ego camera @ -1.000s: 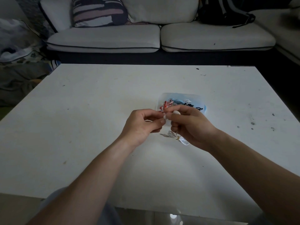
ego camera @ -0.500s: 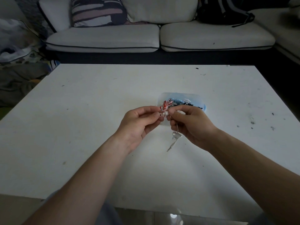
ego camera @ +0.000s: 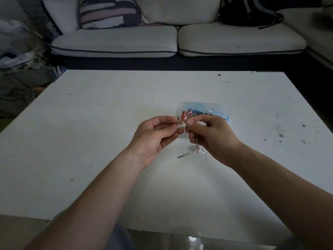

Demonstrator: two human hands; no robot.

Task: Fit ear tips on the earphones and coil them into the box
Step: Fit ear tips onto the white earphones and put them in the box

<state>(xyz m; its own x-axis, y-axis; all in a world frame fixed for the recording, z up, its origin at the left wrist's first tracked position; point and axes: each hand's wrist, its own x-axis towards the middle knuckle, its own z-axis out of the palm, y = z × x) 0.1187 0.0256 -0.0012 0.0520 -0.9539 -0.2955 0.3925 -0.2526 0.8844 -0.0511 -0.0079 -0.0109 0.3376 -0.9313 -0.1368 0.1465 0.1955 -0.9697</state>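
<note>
Step in hand: fitting an ear tip onto a white earbud; judged mid-task.
Done: the box already holds several coiled earphones, among them a red-and-white set and a blue set.
Left to do: seat this tip fully, fit the second earbud if it lacks one (it is not identifiable here), coil the cable, place it in the box.
Seating: cannot tell whether the tip is fully on; the joint is too small to resolve.
Left hand: thumb and forefinger pinch the ear tip; the other fingers are curled beneath.
Right hand: thumb and forefinger pinch the earbud body just beside the tip; the remaining fingers are curled round the cable top.
Thing relative to grip: tip and earbud sit between the two pinches, fingertips nearly touching, raised above the table and in front of the box's near edge.
Cable: hangs from the right hand to a loose bundle on the table below it.
Plug: lies on the table, pointing left, apart from both hands.
</note>
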